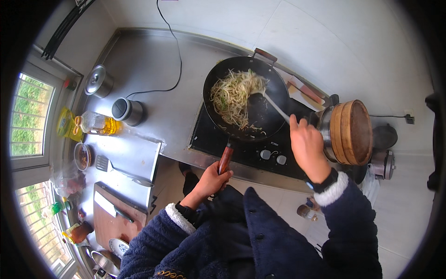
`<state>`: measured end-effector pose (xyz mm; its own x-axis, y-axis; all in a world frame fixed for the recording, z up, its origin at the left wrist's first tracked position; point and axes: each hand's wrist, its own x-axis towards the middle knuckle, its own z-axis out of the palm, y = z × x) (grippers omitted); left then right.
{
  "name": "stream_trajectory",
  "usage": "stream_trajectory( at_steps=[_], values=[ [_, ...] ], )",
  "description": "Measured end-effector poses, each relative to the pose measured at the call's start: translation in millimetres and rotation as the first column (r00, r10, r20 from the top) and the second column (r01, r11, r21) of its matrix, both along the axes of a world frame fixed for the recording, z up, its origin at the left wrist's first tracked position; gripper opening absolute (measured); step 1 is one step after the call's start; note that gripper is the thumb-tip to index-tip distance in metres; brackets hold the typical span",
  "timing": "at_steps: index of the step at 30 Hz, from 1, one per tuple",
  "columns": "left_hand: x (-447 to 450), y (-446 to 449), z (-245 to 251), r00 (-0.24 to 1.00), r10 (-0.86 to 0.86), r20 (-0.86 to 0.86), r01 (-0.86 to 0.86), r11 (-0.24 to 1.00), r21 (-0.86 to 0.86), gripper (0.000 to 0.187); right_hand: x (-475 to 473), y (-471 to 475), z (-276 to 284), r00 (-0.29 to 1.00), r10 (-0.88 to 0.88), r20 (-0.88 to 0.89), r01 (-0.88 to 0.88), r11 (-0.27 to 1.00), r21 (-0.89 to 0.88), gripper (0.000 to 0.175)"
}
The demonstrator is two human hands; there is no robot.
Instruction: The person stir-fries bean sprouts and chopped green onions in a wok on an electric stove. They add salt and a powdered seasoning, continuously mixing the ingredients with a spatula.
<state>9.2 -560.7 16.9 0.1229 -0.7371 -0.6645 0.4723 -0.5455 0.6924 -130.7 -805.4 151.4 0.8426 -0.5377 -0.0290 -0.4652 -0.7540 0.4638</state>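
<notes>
My left hand (210,180) grips the wooden handle (226,158) of a black wok (273,115) that sits on a black cooktop (209,132). My right hand (308,148) holds a light-coloured spatula (277,107); its head is down in the wok, against the right side of a heap of bean sprouts (231,94) with bits of green. Most of the sprouts lie in the left and upper part of the wok, with a few scraps near its lower wall. Two control knobs (273,156) show on the cooktop between my hands.
Right of the wok stands a bamboo steamer (352,132) on a metal pot. On the left counter are a lidded steel pot (99,82), an oil bottle (99,123), a slotted turner (118,170) and a cutting board (104,226) with a knife (106,205). A black cord (181,62) crosses the counter.
</notes>
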Motion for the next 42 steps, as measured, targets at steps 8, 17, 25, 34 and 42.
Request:
stream_trajectory(
  at_steps=[8,17,25,34,42],
  values=[
    [-2.1,-1.8,-2.9,1.000,0.012,0.017,-0.012,0.999,-0.041,0.018,-11.7,-27.6,30.7,0.983,-0.111,0.144,0.083,0.979,0.187,0.030],
    [-2.9,0.4,-7.2,0.999,-0.006,0.033,0.007,0.999,-0.044,0.020,14.4,-19.2,-2.8,0.990,0.116,0.081,-0.134,0.954,0.268,0.034],
    [-1.2,-1.7,-2.2,1.000,0.001,-0.022,-0.002,0.999,-0.043,0.021,9.8,-58.8,17.2,0.996,0.085,-0.010,-0.082,0.987,0.139,0.042],
    [2.5,0.1,-3.9,0.999,-0.009,-0.030,0.007,0.999,-0.043,0.020,-32.1,-41.1,114.9,1.000,0.022,0.017,-0.027,0.900,0.436,0.035],
    [0.4,-9.4,-7.8,0.998,0.017,-0.058,-0.015,0.999,0.036,0.023,-20.7,9.1,130.7,0.987,0.097,-0.125,-0.025,0.875,0.484,0.035]
  ],
)
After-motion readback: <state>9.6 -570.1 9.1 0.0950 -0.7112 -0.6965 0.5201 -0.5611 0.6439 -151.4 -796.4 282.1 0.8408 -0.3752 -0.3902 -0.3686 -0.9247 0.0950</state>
